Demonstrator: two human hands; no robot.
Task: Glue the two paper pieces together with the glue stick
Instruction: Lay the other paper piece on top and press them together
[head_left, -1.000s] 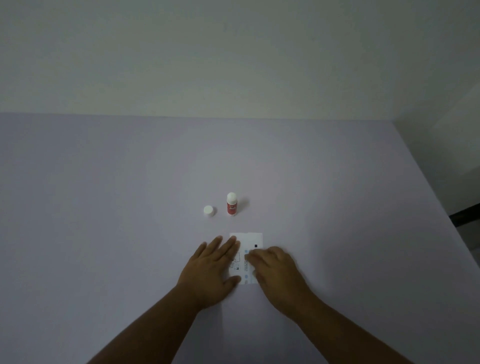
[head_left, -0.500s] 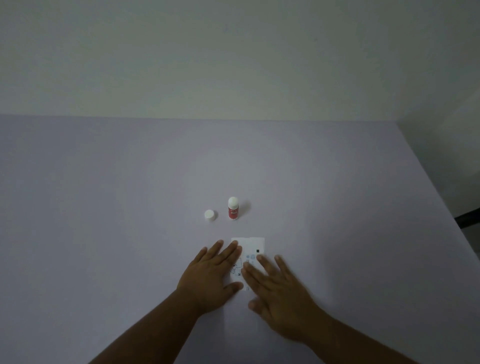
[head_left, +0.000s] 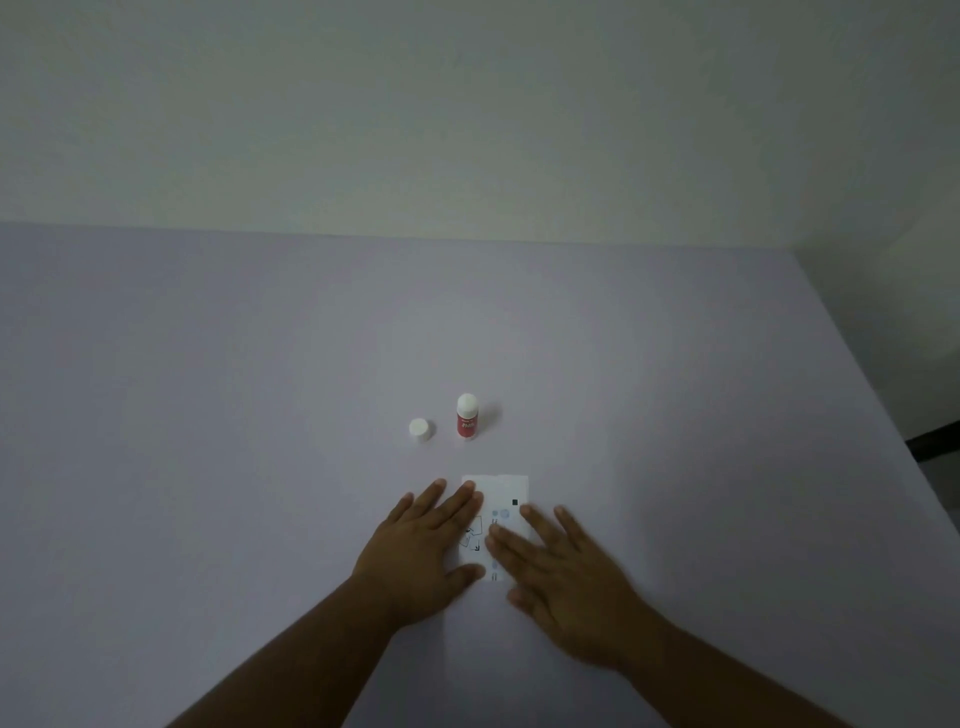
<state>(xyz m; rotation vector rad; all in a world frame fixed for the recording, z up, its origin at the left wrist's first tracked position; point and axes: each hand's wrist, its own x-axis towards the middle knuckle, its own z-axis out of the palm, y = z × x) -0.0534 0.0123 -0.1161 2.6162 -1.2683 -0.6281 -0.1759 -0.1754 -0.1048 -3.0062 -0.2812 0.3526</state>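
Note:
A small white printed paper (head_left: 500, 493) lies flat on the pale table, near me. My left hand (head_left: 423, 551) rests flat on its left edge, fingers spread. My right hand (head_left: 563, 574) lies flat over its right and lower part, fingers apart. Whether a second piece lies under the top sheet I cannot tell. A red glue stick (head_left: 466, 417) stands upright beyond the paper with its white top showing. Its white cap (head_left: 420, 430) sits alone on the table, just left of the stick. Neither hand touches the stick or the cap.
The lilac table (head_left: 208, 415) reaches a pale wall at the back. Its right edge (head_left: 857, 364) slants away toward a dark gap at the far right.
My right hand has gone from curled fingers pressing on the paper to a flat, spread palm, and slid a little to the right and toward me. The left hand stays put.

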